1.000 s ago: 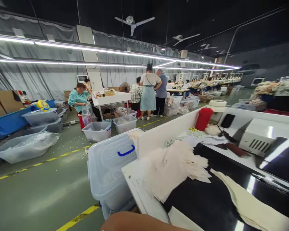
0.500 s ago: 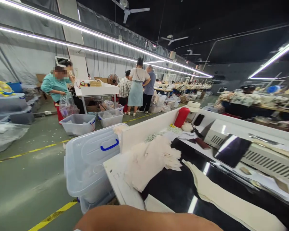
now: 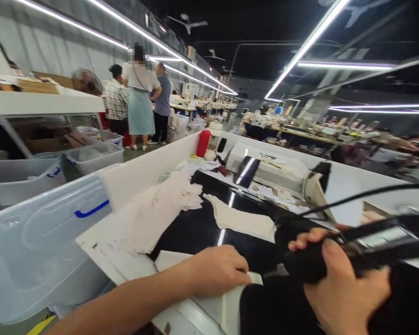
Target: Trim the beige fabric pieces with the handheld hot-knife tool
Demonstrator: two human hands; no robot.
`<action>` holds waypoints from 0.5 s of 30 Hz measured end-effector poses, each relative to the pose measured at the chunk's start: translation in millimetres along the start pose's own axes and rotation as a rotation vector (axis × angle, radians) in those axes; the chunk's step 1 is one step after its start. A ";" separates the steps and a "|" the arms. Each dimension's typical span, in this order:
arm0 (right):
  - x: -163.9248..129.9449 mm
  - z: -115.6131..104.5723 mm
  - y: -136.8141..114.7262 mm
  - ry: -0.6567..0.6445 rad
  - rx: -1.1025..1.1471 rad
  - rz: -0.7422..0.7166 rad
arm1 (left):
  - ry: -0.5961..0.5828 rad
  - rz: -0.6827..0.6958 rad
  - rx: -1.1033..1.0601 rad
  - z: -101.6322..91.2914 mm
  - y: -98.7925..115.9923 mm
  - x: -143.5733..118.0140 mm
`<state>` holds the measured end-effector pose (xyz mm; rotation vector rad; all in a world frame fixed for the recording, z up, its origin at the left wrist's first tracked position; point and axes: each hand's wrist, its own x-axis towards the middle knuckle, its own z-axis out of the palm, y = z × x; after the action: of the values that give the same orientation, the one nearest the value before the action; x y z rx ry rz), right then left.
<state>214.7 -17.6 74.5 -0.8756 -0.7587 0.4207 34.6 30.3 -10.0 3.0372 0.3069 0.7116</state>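
My left hand (image 3: 223, 271) is closed, its fingertips pressed together at the edge of a cream fabric piece (image 3: 231, 309) at the near side of the table. Whether more is pinched under the fingers is hidden. My right hand (image 3: 351, 284) is wrapped round a black object with a silvery panel (image 3: 384, 239); motion blur hides its exact kind. Beyond my hands, a stack of cream fabric pieces (image 3: 244, 220) lies on the glossy black work surface (image 3: 181, 232). To its left is a fanned pile of pale pink fabric pieces (image 3: 157, 211).
A black cable (image 3: 363, 191) arches above the right hand. At the back of the table stand a red bottle (image 3: 203, 143) and a cream machine housing (image 3: 286, 176). A lidded plastic bin (image 3: 52, 232) adjoins the table's left side. Several people stand or sit farther off.
The view has swung right and shifted. Both hands have come into view, the right one with the black object; before, only a blurred forearm showed at the bottom edge.
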 end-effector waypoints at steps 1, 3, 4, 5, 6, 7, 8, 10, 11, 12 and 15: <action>0.1 0.6 -0.5 0.009 -0.003 0.001 | 0.014 -0.001 -0.017 -2.1 0.2 -0.7; 0.1 2.9 0.2 -0.023 -0.004 -0.009 | 0.022 0.011 -0.046 -6.0 0.0 -2.0; -0.2 3.8 1.2 -0.043 -0.006 -0.016 | 0.023 0.009 -0.058 -7.7 0.2 -2.5; -0.7 4.2 2.3 -0.061 -0.010 -0.024 | 0.021 0.010 -0.065 -9.2 0.6 -3.1; -1.5 4.1 3.6 -0.074 -0.015 -0.033 | 0.015 0.008 -0.067 -10.3 1.2 -3.6; -2.4 3.5 4.7 -0.086 -0.019 -0.039 | 0.011 0.005 -0.066 -11.0 2.0 -4.1; -3.3 2.5 5.7 -0.096 -0.023 -0.045 | 0.007 0.002 -0.062 -11.3 2.8 -4.6; -4.9 0.3 7.3 -0.111 -0.030 -0.046 | 0.004 -0.010 -0.053 -10.8 4.1 -5.5; -5.6 -0.9 7.8 -0.114 -0.033 -0.043 | 0.003 -0.013 -0.051 -10.0 4.5 -5.9; -6.1 -2.0 8.3 -0.112 -0.039 -0.038 | 0.002 -0.015 -0.051 -9.0 4.8 -6.4; -7.1 -5.2 10.4 -0.089 -0.066 -0.022 | -0.011 -0.025 -0.052 -5.5 4.4 -7.8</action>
<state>213.6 -18.6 61.0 -0.9135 -0.8677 0.4196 26.2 24.3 -8.2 2.9816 0.3206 0.6897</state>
